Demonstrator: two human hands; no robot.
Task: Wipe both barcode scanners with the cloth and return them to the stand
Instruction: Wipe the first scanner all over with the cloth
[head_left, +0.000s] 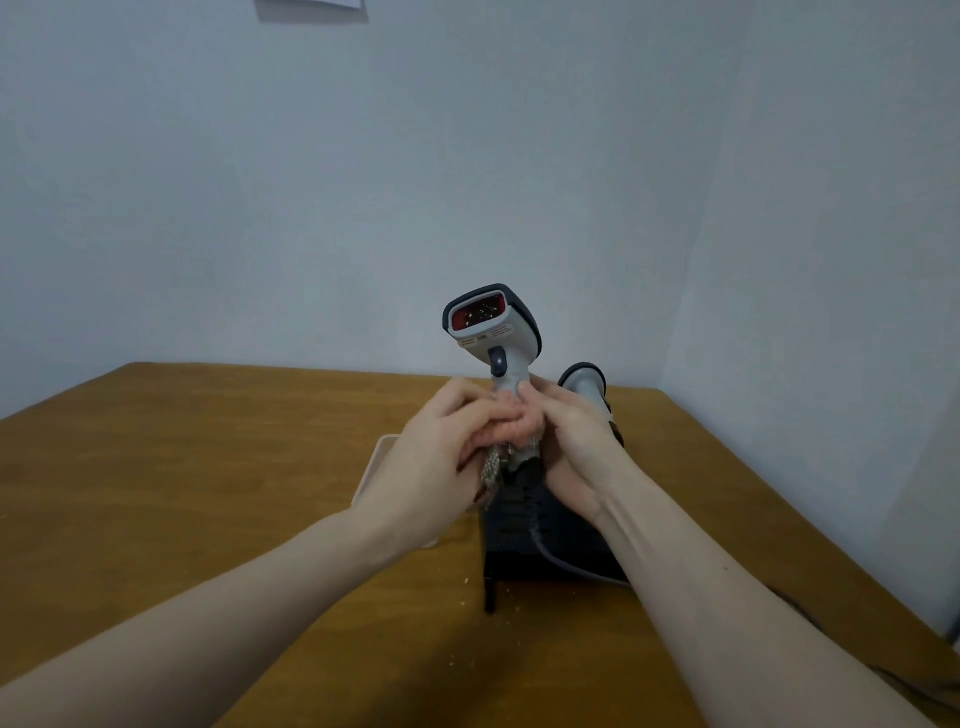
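**Both hands on the raised scanner's handle**

I am watching the barcode scanner (491, 332) being held upright above the wooden table (208, 441), its red window facing me. The right hand (571, 441) is wrapping its fingers around the handle, gripping it. The left hand (441, 452) is pressing the patterned cloth (493, 470) against the handle's lower part, fingers curled closed on it. The second scanner (584, 384) is sitting behind the right hand, over the black stand (519, 540). A pale tray (376, 462) is lying just left of the stand.
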